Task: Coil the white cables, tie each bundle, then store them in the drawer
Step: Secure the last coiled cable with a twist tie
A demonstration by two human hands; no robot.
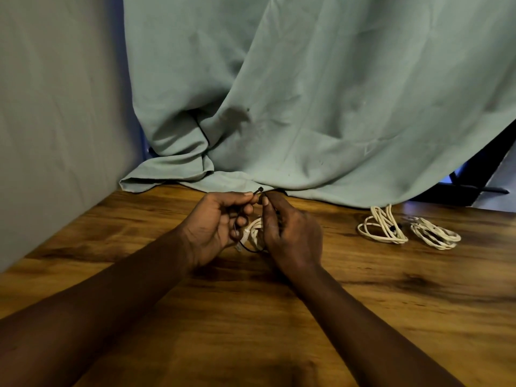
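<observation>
Head view: my left hand [215, 227] and right hand [293, 233] are pinching the likely slippery black cable tie [261, 189] near its head, circling the limp, light-looking white cable coil [255, 230].

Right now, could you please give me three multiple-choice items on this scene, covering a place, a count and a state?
1. Where do the two set-down bundles lie?
A. on the table, at right
B. by the left wall
C. in a drawer

2. How many white bundles show?
A. two
B. three
C. five

3. What is the state of the tie?
A. untouched
B. pinched by left hand and right hand
C. cut in two

1 A: both rest on the wood at right.
2 B: those two plus the third bundle between the hands.
3 B: each hand pinches it.
</observation>
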